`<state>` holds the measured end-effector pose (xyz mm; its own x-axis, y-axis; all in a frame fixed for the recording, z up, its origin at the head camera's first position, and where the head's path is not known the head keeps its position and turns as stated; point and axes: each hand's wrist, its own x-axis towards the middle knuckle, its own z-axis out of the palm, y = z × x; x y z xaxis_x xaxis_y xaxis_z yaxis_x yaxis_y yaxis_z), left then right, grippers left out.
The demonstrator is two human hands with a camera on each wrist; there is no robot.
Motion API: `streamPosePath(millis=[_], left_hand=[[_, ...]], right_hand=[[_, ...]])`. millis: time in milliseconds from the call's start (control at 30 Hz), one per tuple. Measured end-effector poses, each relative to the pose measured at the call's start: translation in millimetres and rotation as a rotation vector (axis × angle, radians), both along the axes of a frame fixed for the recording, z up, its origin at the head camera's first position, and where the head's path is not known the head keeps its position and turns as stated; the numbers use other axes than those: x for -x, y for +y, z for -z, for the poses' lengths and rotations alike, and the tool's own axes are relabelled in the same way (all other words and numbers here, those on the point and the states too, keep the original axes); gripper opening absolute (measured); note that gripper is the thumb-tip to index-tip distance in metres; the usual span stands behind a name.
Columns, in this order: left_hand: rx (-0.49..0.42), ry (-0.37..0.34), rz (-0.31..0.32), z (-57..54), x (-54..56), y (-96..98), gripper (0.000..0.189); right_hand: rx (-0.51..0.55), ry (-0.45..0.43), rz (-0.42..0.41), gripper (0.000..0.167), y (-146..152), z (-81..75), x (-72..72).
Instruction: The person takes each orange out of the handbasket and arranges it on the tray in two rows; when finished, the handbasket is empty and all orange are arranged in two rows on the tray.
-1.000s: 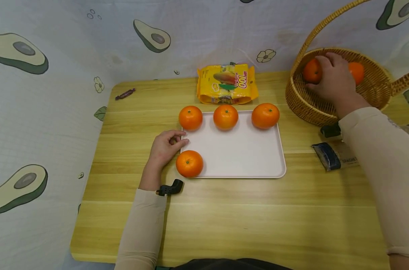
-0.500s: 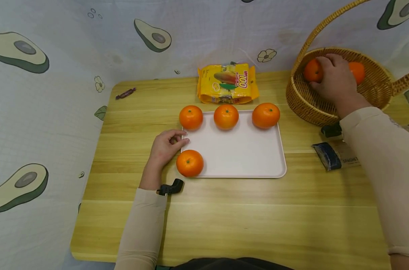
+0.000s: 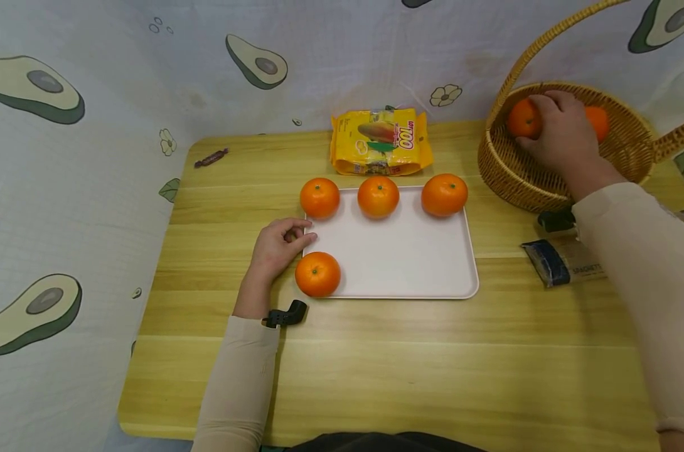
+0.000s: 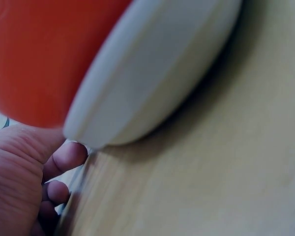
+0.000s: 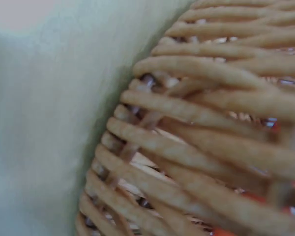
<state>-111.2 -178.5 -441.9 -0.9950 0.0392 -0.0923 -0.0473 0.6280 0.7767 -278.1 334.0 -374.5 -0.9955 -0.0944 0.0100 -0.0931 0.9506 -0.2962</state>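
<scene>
My left hand (image 3: 277, 247) is at the left edge of a white rectangular tray (image 3: 404, 263), its thumb and fingertips pinching the rim. An orange (image 3: 317, 274) sits on the tray's near left corner; in the left wrist view that orange (image 4: 44, 59) looms above the tray wall (image 4: 142, 73). Three more oranges line the far edge, the middle one (image 3: 378, 196) between two corner ones. My right hand (image 3: 565, 132) reaches into a wicker basket (image 3: 511, 172) and grips an orange (image 3: 524, 119). Another orange (image 3: 597, 122) shows behind the hand. The right wrist view catches mostly the basket's woven side (image 5: 201, 118).
A yellow snack packet (image 3: 378, 141) lies behind the tray. Right of the tray, a spaghetti packet (image 3: 562, 260) is partly hidden under the right sleeve. A small wrapped candy (image 3: 211, 158) lies at the far left of the wooden table (image 3: 404, 376). The basket's tall handle (image 3: 531, 53) arches upward.
Almost nothing has moved. The right hand stays on the orange in the basket, its forearm shifted very slightly to the right; the left hand stays at the tray's edge.
</scene>
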Motion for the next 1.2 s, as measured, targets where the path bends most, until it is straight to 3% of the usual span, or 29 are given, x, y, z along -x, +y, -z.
streamPosePath(millis=[367, 767, 1200], left_hand=[[0.000, -0.001, 0.000, 1.8, -1.1, 0.1, 0.028], [0.031, -0.002, -0.004, -1.9, -2.3, 1.9, 0.029], [0.017, -0.016, -0.006, -1.3, -1.6, 1.5, 0.029]], right_hand=[[-0.014, 0.048, -0.041, 0.077, -8.7, -18.2, -18.5], [-0.033, 0.009, -0.025, 0.082, -22.7, -58.2, -55.9], [0.025, 0.114, -0.023, 0.084, -36.7, -79.2, -107.3]])
